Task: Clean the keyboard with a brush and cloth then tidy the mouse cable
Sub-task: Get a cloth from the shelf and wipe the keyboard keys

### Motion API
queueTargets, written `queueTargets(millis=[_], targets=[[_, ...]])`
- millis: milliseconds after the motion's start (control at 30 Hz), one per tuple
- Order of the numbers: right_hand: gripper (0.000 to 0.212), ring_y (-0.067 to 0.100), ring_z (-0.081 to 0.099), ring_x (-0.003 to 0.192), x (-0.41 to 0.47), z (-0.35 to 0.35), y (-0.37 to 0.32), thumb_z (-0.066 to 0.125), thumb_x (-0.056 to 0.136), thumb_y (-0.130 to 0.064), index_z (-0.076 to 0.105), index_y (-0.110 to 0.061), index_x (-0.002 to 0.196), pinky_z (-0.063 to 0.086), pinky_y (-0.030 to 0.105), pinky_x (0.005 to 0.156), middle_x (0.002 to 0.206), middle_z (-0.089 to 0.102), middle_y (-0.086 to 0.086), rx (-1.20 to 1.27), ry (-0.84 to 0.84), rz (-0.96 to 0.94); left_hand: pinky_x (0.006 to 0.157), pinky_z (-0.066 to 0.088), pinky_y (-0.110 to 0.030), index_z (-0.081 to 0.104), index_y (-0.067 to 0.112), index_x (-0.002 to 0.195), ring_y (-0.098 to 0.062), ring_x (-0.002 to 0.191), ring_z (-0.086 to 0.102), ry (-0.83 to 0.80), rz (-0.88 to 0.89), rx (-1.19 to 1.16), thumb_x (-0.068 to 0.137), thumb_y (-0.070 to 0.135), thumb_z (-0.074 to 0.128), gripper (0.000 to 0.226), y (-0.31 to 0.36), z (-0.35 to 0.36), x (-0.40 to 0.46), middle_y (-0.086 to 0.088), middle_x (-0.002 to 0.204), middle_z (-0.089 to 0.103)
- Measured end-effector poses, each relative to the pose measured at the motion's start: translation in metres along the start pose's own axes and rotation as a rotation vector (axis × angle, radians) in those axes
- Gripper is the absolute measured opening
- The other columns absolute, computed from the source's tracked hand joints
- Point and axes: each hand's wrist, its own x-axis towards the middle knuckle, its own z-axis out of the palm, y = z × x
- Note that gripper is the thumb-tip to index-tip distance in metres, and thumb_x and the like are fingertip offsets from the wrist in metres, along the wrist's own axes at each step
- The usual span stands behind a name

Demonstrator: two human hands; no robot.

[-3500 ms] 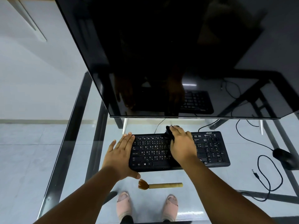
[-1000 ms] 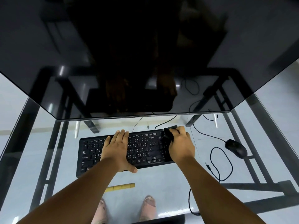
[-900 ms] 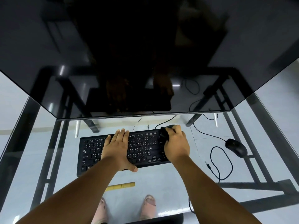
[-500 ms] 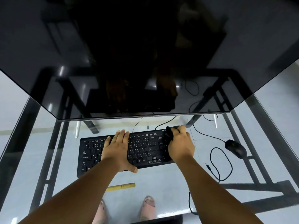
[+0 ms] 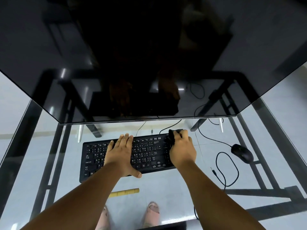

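Note:
A black keyboard point(image 5: 149, 151) lies on the glass desk under the monitor. My left hand point(image 5: 121, 153) rests flat on its middle keys with straight fingers. My right hand point(image 5: 181, 150) grips a bunched black cloth point(image 5: 172, 136) against the keyboard's right end, covering the number pad. The brush's yellow handle point(image 5: 124, 192) lies on the glass in front of the keyboard; my left forearm hides its bristles. The black mouse point(image 5: 242, 153) sits to the right, its cable point(image 5: 231, 165) looping loosely toward the desk's front edge.
A large dark monitor point(image 5: 149, 55) overhangs the back of the desk and reflects my hands. The glass desk top point(image 5: 166, 185) shows its black frame bars point(image 5: 259, 191), the floor and my feet below. A loose cable plug point(image 5: 213, 171) lies beside the mouse loop.
Compared with 3.5 s ago, the view has turned and my right hand has carried the cloth to the keyboard's right end. Over the last second it rubs there in small strokes; my left hand stays put.

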Motion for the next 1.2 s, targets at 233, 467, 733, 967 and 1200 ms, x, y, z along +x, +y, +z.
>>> queueTargets(millis=[233, 467, 733, 967, 1200], targets=[[0.064, 0.017, 0.044, 0.115, -0.003, 0.0, 0.024, 0.053, 0.086, -0.012, 0.037, -0.032, 0.145, 0.054, 0.035, 0.082, 0.135, 0.035, -0.011, -0.069, -0.034, -0.212, 0.121, -0.001, -0.045, -0.018, 0.018, 0.151, -0.018, 0.148, -0.015, 0.006, 0.002, 0.008, 0.048, 0.082, 0.069, 0.149, 0.0, -0.001, 0.0, 0.001, 0.161, -0.019], [0.063, 0.021, 0.043, 0.115, 0.002, 0.001, 0.013, 0.053, 0.088, -0.018, 0.034, -0.027, 0.147, 0.05, 0.037, 0.09, 0.141, 0.031, -0.006, 0.055, -0.014, -0.006, 0.121, -0.002, -0.045, -0.019, 0.018, 0.151, -0.017, 0.148, -0.016, 0.001, 0.001, 0.002, 0.048, 0.081, 0.07, 0.15, 0.0, -0.001, 0.0, 0.001, 0.16, -0.02], [0.059, 0.015, 0.04, 0.122, -0.002, -0.006, 0.035, 0.029, 0.085, -0.076, 0.043, -0.051, 0.136, 0.032, 0.044, 0.099, 0.141, 0.031, -0.018, 0.017, -0.067, -0.13, 0.12, -0.004, -0.047, -0.024, 0.019, 0.149, -0.016, 0.146, -0.021, -0.005, 0.013, -0.003, 0.051, 0.083, 0.067, 0.148, -0.002, 0.001, -0.002, 0.002, 0.158, -0.027], [0.053, 0.024, 0.045, 0.116, -0.005, 0.012, 0.018, 0.063, 0.084, -0.03, 0.05, -0.037, 0.135, 0.046, 0.043, 0.097, 0.145, 0.037, -0.007, 0.1, -0.008, -0.212, 0.119, -0.007, -0.049, -0.027, 0.018, 0.148, -0.015, 0.144, -0.026, 0.029, 0.004, -0.017, 0.053, 0.09, 0.056, 0.145, -0.006, 0.008, -0.008, 0.003, 0.155, -0.033], [0.054, 0.022, 0.054, 0.109, -0.038, 0.025, 0.04, 0.064, 0.077, -0.018, 0.059, -0.039, 0.126, 0.053, 0.037, 0.092, 0.139, 0.048, -0.009, 0.102, -0.084, -0.603, 0.119, -0.009, -0.048, -0.019, 0.017, 0.151, -0.015, 0.145, -0.024, 0.131, -0.022, -0.058, 0.056, 0.093, 0.047, 0.138, -0.013, 0.021, -0.024, 0.003, 0.158, -0.027]])
